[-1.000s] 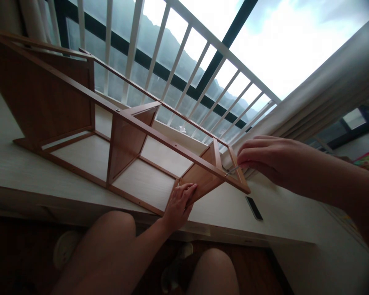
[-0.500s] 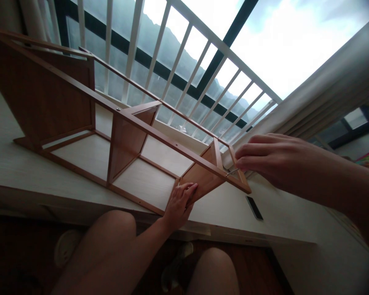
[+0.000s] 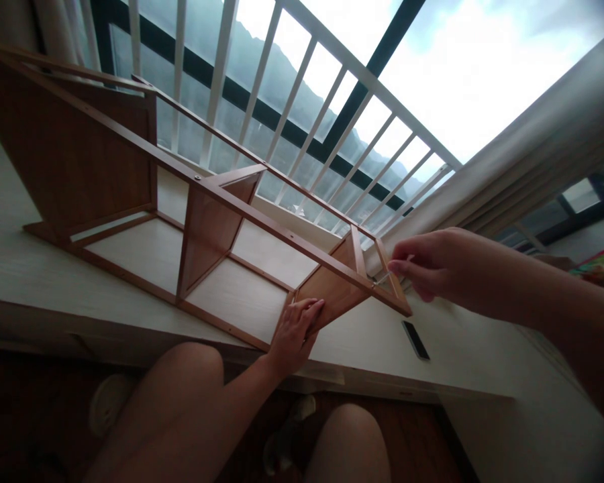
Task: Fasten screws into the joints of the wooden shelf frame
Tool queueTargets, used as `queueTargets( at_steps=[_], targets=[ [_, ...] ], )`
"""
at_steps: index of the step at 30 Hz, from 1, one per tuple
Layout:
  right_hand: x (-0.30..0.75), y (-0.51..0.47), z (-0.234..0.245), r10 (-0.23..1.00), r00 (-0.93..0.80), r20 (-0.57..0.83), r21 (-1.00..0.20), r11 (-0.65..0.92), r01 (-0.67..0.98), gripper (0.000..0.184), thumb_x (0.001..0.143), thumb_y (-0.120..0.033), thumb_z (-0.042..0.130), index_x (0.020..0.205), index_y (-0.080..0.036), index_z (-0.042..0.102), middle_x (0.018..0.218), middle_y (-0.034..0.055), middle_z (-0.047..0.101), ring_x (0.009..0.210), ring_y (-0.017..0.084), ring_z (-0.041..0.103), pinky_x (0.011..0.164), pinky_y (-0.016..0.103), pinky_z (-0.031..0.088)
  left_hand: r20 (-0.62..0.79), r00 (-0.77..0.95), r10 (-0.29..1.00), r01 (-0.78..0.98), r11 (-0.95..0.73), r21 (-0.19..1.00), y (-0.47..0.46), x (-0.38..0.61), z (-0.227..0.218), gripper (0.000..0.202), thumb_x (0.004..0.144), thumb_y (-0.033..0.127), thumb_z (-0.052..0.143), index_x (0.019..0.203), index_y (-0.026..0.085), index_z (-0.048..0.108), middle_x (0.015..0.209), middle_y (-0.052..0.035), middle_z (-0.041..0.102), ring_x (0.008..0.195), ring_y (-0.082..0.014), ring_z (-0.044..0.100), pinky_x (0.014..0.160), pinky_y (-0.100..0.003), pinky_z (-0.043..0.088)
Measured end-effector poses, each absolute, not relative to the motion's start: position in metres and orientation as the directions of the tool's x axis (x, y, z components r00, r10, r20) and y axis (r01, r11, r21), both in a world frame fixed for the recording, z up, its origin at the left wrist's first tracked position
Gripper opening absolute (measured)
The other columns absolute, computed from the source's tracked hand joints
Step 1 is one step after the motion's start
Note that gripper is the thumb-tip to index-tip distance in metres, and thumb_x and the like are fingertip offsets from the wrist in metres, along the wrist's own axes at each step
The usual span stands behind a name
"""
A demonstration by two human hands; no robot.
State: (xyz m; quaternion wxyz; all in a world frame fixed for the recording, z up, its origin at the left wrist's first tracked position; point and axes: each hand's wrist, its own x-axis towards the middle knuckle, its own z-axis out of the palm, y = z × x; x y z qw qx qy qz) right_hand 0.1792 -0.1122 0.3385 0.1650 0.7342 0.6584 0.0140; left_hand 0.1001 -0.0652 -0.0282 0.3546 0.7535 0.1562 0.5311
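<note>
A brown wooden shelf frame [image 3: 201,221] lies on its side on a pale window ledge [image 3: 40,282]. My left hand [image 3: 294,332] rests flat on the frame's near end panel, fingers stretched out. My right hand [image 3: 427,265] is pinched on a small metal tool [image 3: 382,278] at the frame's upper right corner; the tool looks like a hex key, with its tip at the corner rail.
A dark phone [image 3: 415,340] lies on the ledge just right of the frame. White window bars [image 3: 302,100] stand behind the frame, a curtain [image 3: 533,168] hangs at right. My bare knees [image 3: 191,376] are below the ledge edge.
My right hand has turned and curled tighter at the corner, the fingers drawing in around the tool. My left hand and the frame have stayed put.
</note>
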Motion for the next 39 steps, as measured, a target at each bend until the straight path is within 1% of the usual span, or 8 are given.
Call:
queueTargets(
  at_steps=[2,6,9,14,17,25,35,39],
  targets=[
    [0.179,-0.114,0.338,0.974,0.145,-0.177,0.235,-0.101,0.967,0.034,0.095,-0.046,0.050,0.075,-0.022,0.064,0.060,0.0020,0.065,0.051,0.014,0.054,0.053,0.030,0.034,0.690,0.387,0.612,-0.145,-0.699,0.701,-0.065,0.100,-0.028,0.069,0.097,0.019,0.053,0.162,0.030,0.031,0.149,-0.0123,0.048,0.138,-0.0280,0.047,0.118,-0.050,0.040],
    [0.184,-0.117,0.339,0.995,0.041,-0.088,0.242,-0.018,0.970,0.034,0.097,-0.046,0.048,0.080,-0.022,0.065,0.064,0.0012,0.065,0.055,0.015,0.054,0.057,0.031,0.035,0.688,0.386,0.615,-0.143,-0.697,0.703,-0.066,0.099,-0.028,0.069,0.097,0.020,0.053,0.162,0.030,0.031,0.149,-0.0126,0.048,0.138,-0.0285,0.046,0.118,-0.050,0.040],
    [0.192,-0.119,0.341,0.991,-0.134,-0.023,0.262,0.135,0.955,0.025,0.097,-0.038,0.052,0.086,-0.022,0.066,0.071,0.0004,0.066,0.061,0.014,0.054,0.063,0.030,0.038,0.690,0.378,0.617,-0.144,-0.697,0.702,-0.066,0.100,-0.028,0.069,0.098,0.020,0.054,0.161,0.031,0.031,0.149,-0.0123,0.049,0.138,-0.0281,0.047,0.118,-0.050,0.041],
    [0.199,-0.121,0.346,0.917,-0.385,-0.105,0.258,0.399,0.880,0.017,0.097,-0.019,0.051,0.093,-0.022,0.067,0.094,0.0045,0.069,0.085,0.017,0.062,0.075,0.030,0.044,0.689,0.382,0.616,-0.143,-0.697,0.703,-0.066,0.100,-0.028,0.069,0.097,0.019,0.054,0.161,0.031,0.031,0.149,-0.0128,0.049,0.139,-0.0287,0.047,0.118,-0.051,0.041],
    [0.197,-0.122,0.347,0.904,-0.410,-0.122,0.307,0.427,0.850,0.020,0.095,-0.013,0.050,0.094,-0.021,0.068,0.099,0.0066,0.070,0.092,0.020,0.063,0.080,0.034,0.044,0.681,0.397,0.616,-0.137,-0.694,0.707,-0.065,0.099,-0.027,0.069,0.097,0.018,0.054,0.161,0.030,0.031,0.150,-0.0129,0.048,0.139,-0.0287,0.046,0.118,-0.051,0.040],
    [0.198,-0.121,0.347,0.874,-0.460,-0.155,0.394,0.482,0.783,0.024,0.095,-0.010,0.050,0.095,-0.021,0.070,0.101,0.0066,0.072,0.090,0.022,0.064,0.079,0.037,0.045,0.685,0.388,0.617,-0.134,-0.697,0.704,-0.066,0.099,-0.027,0.067,0.098,0.020,0.053,0.161,0.030,0.032,0.149,-0.0131,0.049,0.139,-0.0287,0.046,0.118,-0.051,0.041],
    [0.196,-0.116,0.351,0.793,-0.579,-0.187,0.336,0.606,0.721,0.033,0.103,-0.014,0.040,0.096,-0.020,0.071,0.108,0.0080,0.073,0.097,0.020,0.064,0.083,0.036,0.047,0.693,0.389,0.607,-0.145,-0.703,0.697,-0.065,0.099,-0.027,0.068,0.097,0.019,0.053,0.161,0.028,0.032,0.149,-0.0134,0.048,0.139,-0.0284,0.046,0.118,-0.050,0.041],
    [0.197,-0.117,0.351,0.752,-0.634,-0.180,0.420,0.642,0.641,0.031,0.100,-0.010,0.042,0.099,-0.021,0.071,0.113,0.0070,0.074,0.098,0.021,0.065,0.084,0.038,0.047,0.688,0.393,0.610,-0.141,-0.699,0.701,-0.065,0.099,-0.027,0.069,0.097,0.020,0.054,0.161,0.029,0.031,0.149,-0.0131,0.048,0.139,-0.0287,0.046,0.118,-0.050,0.041]
  ],
)
